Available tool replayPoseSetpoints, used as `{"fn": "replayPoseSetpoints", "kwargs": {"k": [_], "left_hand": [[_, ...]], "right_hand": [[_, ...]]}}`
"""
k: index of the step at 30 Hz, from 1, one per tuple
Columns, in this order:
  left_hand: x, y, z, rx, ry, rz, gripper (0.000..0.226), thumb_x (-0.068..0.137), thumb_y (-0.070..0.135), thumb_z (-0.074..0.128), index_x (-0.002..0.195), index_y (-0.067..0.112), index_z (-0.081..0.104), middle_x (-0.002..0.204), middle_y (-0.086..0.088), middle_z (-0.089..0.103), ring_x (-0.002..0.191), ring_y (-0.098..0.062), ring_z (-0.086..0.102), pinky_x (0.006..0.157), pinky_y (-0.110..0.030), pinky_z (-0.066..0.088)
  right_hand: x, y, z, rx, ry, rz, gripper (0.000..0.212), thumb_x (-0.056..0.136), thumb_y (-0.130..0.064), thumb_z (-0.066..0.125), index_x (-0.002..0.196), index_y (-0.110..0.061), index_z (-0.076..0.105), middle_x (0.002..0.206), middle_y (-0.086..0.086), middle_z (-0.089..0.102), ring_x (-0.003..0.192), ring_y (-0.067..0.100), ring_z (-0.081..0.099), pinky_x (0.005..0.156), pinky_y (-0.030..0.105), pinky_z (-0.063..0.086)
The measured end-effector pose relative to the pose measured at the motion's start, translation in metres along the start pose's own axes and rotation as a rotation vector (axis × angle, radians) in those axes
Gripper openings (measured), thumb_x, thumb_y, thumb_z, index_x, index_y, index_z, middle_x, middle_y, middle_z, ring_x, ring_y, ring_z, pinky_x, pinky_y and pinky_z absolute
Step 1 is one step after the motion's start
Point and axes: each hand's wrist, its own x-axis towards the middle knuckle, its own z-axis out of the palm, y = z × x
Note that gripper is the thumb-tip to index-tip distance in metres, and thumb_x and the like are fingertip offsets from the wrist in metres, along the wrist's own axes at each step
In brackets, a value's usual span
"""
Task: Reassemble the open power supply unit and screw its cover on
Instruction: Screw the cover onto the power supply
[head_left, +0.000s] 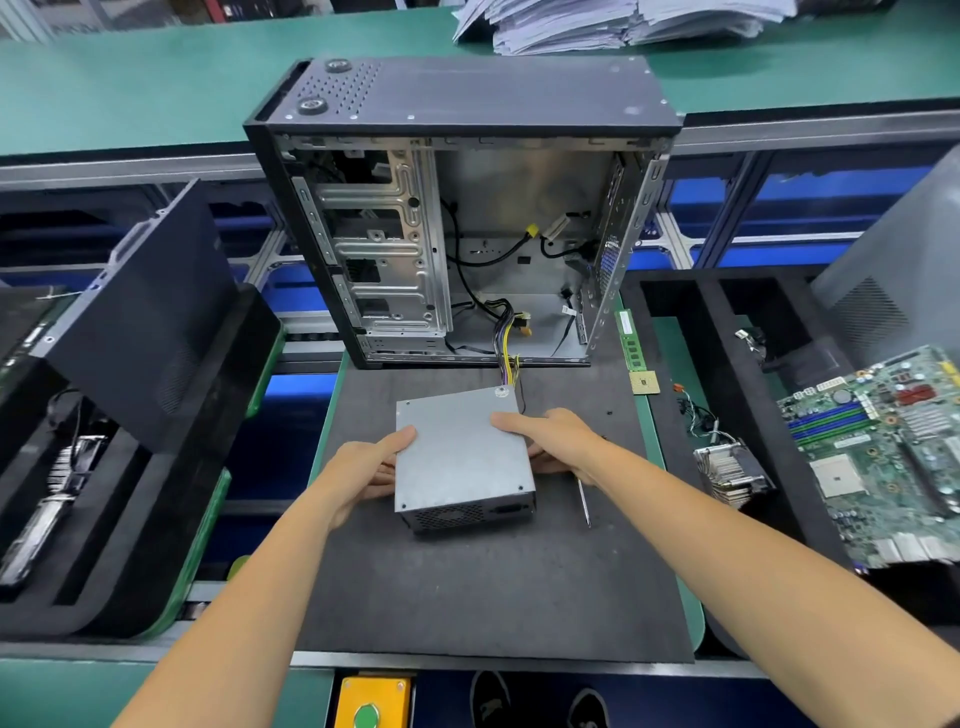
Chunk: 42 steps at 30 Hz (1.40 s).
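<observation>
A grey metal power supply unit (460, 457) lies on the dark foam mat (488, 587), its cover on top and its vented face toward me. A bundle of yellow, black and purple wires (506, 343) runs from its far end into the open computer case (457, 223). My left hand (371, 462) grips its left side, thumb on the top cover. My right hand (550, 439) grips its right side, thumb across the top. A screwdriver (584, 501) lies on the mat just right of the unit, partly under my right wrist.
A RAM stick (629, 340) and a CPU chip (644, 383) lie at the mat's right edge. A heatsink (730, 470) and a motherboard (883, 457) sit in the black tray on the right. A black side panel (140, 322) leans at left. Paper stacks (613, 21) lie behind the case.
</observation>
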Motion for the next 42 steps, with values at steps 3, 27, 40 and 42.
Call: {"fn": "replayPoseSetpoints", "kwargs": {"k": [3, 27, 40, 42], "left_hand": [[-0.003, 0.003, 0.001, -0.013, -0.033, -0.012, 0.080, 0.052, 0.070, 0.078, 0.102, 0.009, 0.072, 0.094, -0.009, 0.075, 0.086, -0.020, 0.073, 0.072, -0.030, 0.056], [-0.026, 0.020, 0.051, -0.049, 0.087, 0.029, 0.047, 0.086, 0.060, 0.058, 0.109, 0.020, 0.068, 0.099, 0.005, 0.075, 0.096, -0.018, 0.070, 0.099, -0.039, 0.048], [-0.024, 0.024, 0.057, -0.159, 0.121, 0.103, 0.034, 0.094, 0.042, 0.058, 0.114, 0.016, 0.065, 0.100, 0.002, 0.075, 0.089, -0.017, 0.072, 0.078, -0.033, 0.055], [-0.024, 0.022, 0.056, -0.143, 0.119, 0.081, 0.038, 0.095, 0.043, 0.055, 0.120, 0.015, 0.060, 0.108, -0.001, 0.072, 0.097, -0.021, 0.070, 0.089, -0.039, 0.053]], "right_hand": [[-0.001, 0.000, 0.002, -0.030, -0.017, 0.009, 0.072, 0.069, -0.069, 0.068, 0.109, -0.009, 0.066, 0.108, 0.003, 0.070, 0.103, 0.018, 0.064, 0.094, 0.034, 0.047], [-0.001, -0.009, 0.010, -0.201, -0.061, 0.049, 0.086, 0.088, -0.072, 0.034, 0.148, -0.010, 0.031, 0.157, 0.002, 0.026, 0.144, 0.022, 0.021, 0.115, 0.040, 0.018], [0.006, -0.009, 0.007, -0.219, -0.064, 0.053, 0.078, 0.093, -0.065, 0.036, 0.146, -0.009, 0.032, 0.157, 0.005, 0.023, 0.145, 0.021, 0.016, 0.112, 0.035, 0.017], [0.007, -0.010, 0.008, -0.225, -0.067, 0.064, 0.079, 0.092, -0.066, 0.037, 0.147, -0.010, 0.030, 0.156, 0.005, 0.022, 0.145, 0.021, 0.013, 0.112, 0.036, 0.017]]}}
